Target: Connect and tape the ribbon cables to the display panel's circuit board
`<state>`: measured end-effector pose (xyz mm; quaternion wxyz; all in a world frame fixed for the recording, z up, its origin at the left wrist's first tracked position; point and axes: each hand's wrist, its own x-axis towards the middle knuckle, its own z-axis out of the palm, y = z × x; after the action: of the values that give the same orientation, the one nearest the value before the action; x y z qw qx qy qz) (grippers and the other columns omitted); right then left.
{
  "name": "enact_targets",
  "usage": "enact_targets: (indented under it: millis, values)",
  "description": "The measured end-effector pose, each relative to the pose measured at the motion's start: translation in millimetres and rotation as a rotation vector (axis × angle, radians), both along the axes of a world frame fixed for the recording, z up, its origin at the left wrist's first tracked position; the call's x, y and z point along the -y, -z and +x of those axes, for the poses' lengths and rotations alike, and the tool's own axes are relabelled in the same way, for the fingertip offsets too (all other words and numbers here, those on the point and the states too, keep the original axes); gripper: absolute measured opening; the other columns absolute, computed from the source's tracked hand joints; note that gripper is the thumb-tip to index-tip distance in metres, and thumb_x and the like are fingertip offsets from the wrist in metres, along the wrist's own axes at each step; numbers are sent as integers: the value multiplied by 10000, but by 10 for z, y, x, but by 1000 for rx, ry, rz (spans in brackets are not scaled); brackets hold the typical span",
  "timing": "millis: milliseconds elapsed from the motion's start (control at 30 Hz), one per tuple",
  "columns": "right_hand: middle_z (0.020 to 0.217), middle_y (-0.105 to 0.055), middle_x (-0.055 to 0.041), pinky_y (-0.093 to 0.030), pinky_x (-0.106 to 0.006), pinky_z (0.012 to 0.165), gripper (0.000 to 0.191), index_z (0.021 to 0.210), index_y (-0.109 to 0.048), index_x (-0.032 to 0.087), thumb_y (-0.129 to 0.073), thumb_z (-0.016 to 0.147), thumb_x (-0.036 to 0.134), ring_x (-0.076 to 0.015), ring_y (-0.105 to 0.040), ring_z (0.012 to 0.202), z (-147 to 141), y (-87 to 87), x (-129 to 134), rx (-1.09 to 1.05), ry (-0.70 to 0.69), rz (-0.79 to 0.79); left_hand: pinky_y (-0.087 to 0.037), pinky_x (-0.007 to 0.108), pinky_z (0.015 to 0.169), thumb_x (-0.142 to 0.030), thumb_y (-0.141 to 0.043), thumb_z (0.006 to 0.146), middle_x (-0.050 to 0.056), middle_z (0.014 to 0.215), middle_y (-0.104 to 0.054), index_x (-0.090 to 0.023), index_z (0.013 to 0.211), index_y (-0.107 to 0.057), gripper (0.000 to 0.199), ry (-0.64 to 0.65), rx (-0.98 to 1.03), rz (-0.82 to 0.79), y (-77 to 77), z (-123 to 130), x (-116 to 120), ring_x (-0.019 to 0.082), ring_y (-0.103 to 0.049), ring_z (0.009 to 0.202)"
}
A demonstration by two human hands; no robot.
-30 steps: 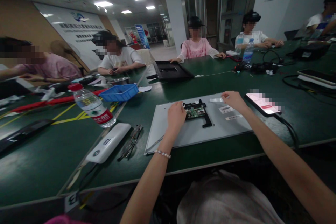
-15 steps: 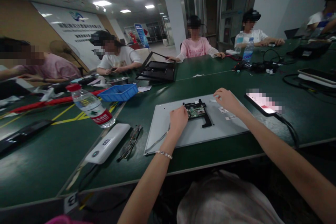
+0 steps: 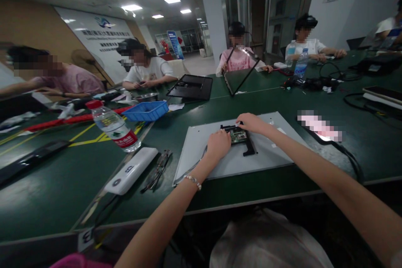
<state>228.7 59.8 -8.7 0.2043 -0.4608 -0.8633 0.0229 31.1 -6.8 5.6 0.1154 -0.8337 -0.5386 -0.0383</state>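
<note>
A flat grey panel lies on the green table, and on it rests a green circuit board in a black plastic bracket. At the left edge of the board my left hand is closed, fingers curled over that edge. My right hand reaches in from the right with its fingers bent together at the bracket's upper edge. What its fingertips pinch, if anything, is too small to make out. A thin cable runs from under my left hand across the panel.
Left of the panel are glasses, a white power bank, a water bottle and a blue tray. A lit phone with a cable lies to the right. Across the table, a person holds a thin black frame near a black casing.
My right hand has moved left from the panel's upper right to the board. My left hand stays at the board's left side. The person opposite has lifted the black frame away from the casing.
</note>
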Motion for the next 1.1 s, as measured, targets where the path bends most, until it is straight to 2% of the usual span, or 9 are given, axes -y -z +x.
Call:
enact_targets:
  millis: [167,367,500,667,833,1100]
  values:
    - [959,-715,-87,-459,-281,804,158,906,-741,170,-590,859,180,-222,-649,915,-41,95,-57,-30,32,10,-479,339,735,-456,-270,984,171,923,-684,-63,983,-637,538,64,-60,-34,-89,-51,-80,265,-670,851]
    - [929,-711,-70,-451,-269,829,165,867,-744,184,-579,874,182,-194,-637,914,-29,196,-100,-155,-26,-2,-469,340,712,-566,-227,962,172,929,-680,-71,1008,-629,640,91,-44,-22,-79,-102,-107,275,-664,834]
    - [951,-707,-73,-454,-291,859,187,894,-741,175,-559,868,137,-194,-635,927,-50,241,-105,-250,3,0,-464,336,723,-561,-247,963,167,990,-672,-72,1106,-584,612,60,3,-8,-59,-120,-84,265,-658,846]
    - [940,-707,-67,-462,-304,857,188,895,-725,169,-551,861,107,-193,-632,920,-77,292,-67,-349,28,5,-460,322,762,-520,-254,977,146,1000,-676,-102,1092,-582,544,60,48,-58,-83,-175,-84,244,-654,882]
    - [950,-708,-70,-465,-318,853,180,906,-711,166,-547,863,105,-198,-632,918,-87,319,-45,-390,49,13,-462,318,783,-497,-286,980,149,1066,-673,-108,1168,-556,510,50,70,-86,-117,-203,-96,242,-653,924]
    - [950,-713,-67,-471,-330,868,179,891,-711,181,-556,840,109,-200,-638,933,-46,331,-43,-461,40,32,-474,309,757,-415,-233,1004,113,1010,-695,-153,1202,-546,453,-20,123,-105,-142,-204,-107,227,-664,894]
